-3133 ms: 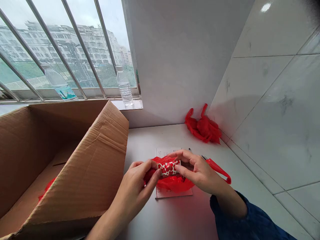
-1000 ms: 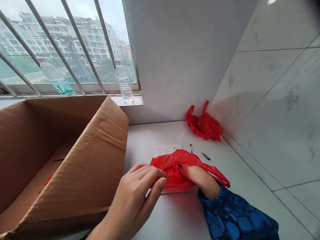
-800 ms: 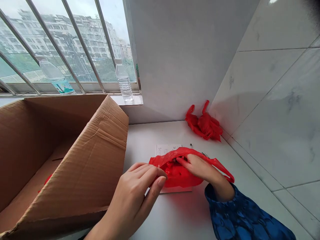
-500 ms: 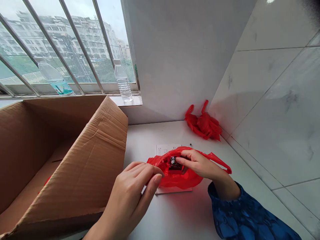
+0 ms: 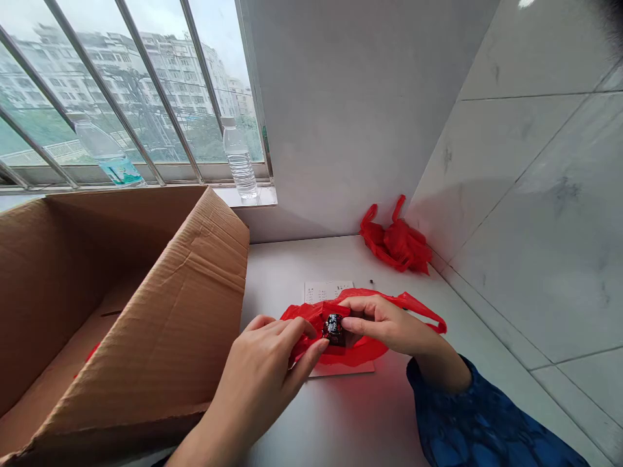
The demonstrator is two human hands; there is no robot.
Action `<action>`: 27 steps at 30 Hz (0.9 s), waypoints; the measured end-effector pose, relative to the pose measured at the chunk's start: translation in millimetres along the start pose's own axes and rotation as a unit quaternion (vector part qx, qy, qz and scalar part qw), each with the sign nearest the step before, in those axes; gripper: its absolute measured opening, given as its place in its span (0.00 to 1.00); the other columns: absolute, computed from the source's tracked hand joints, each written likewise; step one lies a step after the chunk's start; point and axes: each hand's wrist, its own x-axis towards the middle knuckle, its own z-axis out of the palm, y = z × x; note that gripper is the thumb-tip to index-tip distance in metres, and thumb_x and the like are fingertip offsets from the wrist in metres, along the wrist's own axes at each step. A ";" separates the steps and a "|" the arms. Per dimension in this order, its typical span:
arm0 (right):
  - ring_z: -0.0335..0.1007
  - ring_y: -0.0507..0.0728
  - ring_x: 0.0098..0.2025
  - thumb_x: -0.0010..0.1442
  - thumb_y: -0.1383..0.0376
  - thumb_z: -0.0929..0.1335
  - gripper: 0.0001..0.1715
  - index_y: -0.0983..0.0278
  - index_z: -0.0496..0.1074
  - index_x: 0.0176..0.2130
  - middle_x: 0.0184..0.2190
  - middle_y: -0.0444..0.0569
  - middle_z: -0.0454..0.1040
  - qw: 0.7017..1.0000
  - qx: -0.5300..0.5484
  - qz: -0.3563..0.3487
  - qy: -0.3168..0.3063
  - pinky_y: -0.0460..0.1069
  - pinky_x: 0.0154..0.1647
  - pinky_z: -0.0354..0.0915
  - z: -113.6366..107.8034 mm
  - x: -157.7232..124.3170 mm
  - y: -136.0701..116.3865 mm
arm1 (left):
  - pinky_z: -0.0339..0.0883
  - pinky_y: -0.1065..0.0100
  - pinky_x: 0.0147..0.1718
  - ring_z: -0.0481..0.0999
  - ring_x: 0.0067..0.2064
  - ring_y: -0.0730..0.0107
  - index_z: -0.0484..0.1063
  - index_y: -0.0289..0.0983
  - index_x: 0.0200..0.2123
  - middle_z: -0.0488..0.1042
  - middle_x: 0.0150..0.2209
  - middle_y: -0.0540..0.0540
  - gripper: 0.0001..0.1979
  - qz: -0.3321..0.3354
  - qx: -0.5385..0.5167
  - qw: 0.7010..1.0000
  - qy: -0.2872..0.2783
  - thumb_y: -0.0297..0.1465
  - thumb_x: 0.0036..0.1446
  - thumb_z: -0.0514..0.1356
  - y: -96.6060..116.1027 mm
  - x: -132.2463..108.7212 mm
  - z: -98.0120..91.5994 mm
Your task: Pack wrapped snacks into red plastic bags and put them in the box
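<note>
A red plastic bag [image 5: 363, 350] lies on the white counter [image 5: 350, 421] over a sheet of printed paper [image 5: 327, 290]. My right hand [image 5: 384, 324] pinches a small black wrapped item [image 5: 333, 328] at the bag's mouth. My left hand [image 5: 272, 370] grips the left edge of the bag between thumb and fingers, holding it open. The bag's handle [image 5: 423, 310] trails to the right, past my right wrist.
A large open cardboard box [image 5: 121, 311] fills the left, with something red inside [image 5: 90, 353]. A second crumpled red bag [image 5: 396, 243] lies in the back corner. Two water bottles [image 5: 239, 159] [image 5: 104, 152] stand on the window sill. Tiled wall runs along the right.
The red-and-white spotted item held 3 seconds ago is out of sight. My right hand reached into the bag and came out with a small black item, now near the bag's mouth.
</note>
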 end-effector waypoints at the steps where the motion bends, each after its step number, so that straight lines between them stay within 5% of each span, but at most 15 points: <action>1: 0.75 0.55 0.42 0.67 0.54 0.68 0.20 0.63 0.75 0.53 0.39 0.48 0.77 1.000 0.012 -0.001 -0.003 0.51 0.47 0.72 0.9 -0.1 -0.6 | 0.60 0.65 0.33 0.68 0.23 0.70 0.69 0.40 0.31 0.75 0.24 0.55 0.13 0.002 0.008 1.000 -0.006 0.38 0.69 0.55 -1.2 -0.1 3.0; 7: 0.76 0.55 0.41 0.69 0.49 0.65 0.23 0.65 0.76 0.44 0.37 0.48 0.76 0.999 0.029 -0.012 -0.010 0.50 0.46 0.72 4.3 0.0 -3.2 | 0.60 0.65 0.36 0.68 0.25 0.71 0.66 0.40 0.30 0.74 0.25 0.56 0.13 0.011 -0.019 0.999 -0.039 0.34 0.70 0.52 -5.4 -1.4 11.1; 11: 0.75 0.54 0.38 0.68 0.50 0.67 0.21 0.65 0.74 0.39 0.34 0.47 0.76 0.999 0.028 -0.017 0.039 0.48 0.42 0.71 10.6 2.7 0.0 | 0.60 0.63 0.38 0.70 0.26 0.71 0.66 0.39 0.32 0.75 0.26 0.56 0.12 -0.003 -0.044 0.998 -0.053 0.33 0.70 0.52 -7.0 -2.2 13.5; 17: 0.74 0.54 0.37 0.70 0.57 0.66 0.14 0.62 0.76 0.39 0.35 0.46 0.78 0.987 -0.102 -0.065 0.107 0.48 0.39 0.70 12.6 -8.6 -9.8 | 0.60 0.62 0.43 0.70 0.26 0.72 0.67 0.40 0.33 0.76 0.27 0.56 0.11 -0.002 -0.069 0.997 -0.039 0.33 0.70 0.53 -4.6 -0.3 9.0; 20: 0.76 0.56 0.42 0.70 0.60 0.65 0.12 0.58 0.78 0.44 0.40 0.45 0.81 0.951 -0.240 -0.089 0.176 0.49 0.44 0.70 8.0 -22.2 -19.0 | 0.60 0.64 0.43 0.71 0.29 0.71 0.68 0.39 0.35 0.75 0.28 0.55 0.10 -0.009 -0.078 0.997 -0.002 0.32 0.71 0.52 0.5 0.1 -0.5; 27: 0.78 0.57 0.44 0.70 0.67 0.63 0.17 0.55 0.77 0.51 0.48 0.43 0.80 0.846 -0.485 -0.063 0.213 0.52 0.47 0.72 10.6 -32.9 -16.7 | 0.62 0.69 0.41 0.71 0.41 0.70 0.73 0.43 0.50 0.72 0.42 0.50 0.14 0.003 -0.110 0.992 0.062 0.31 0.72 0.48 6.0 -4.8 -11.1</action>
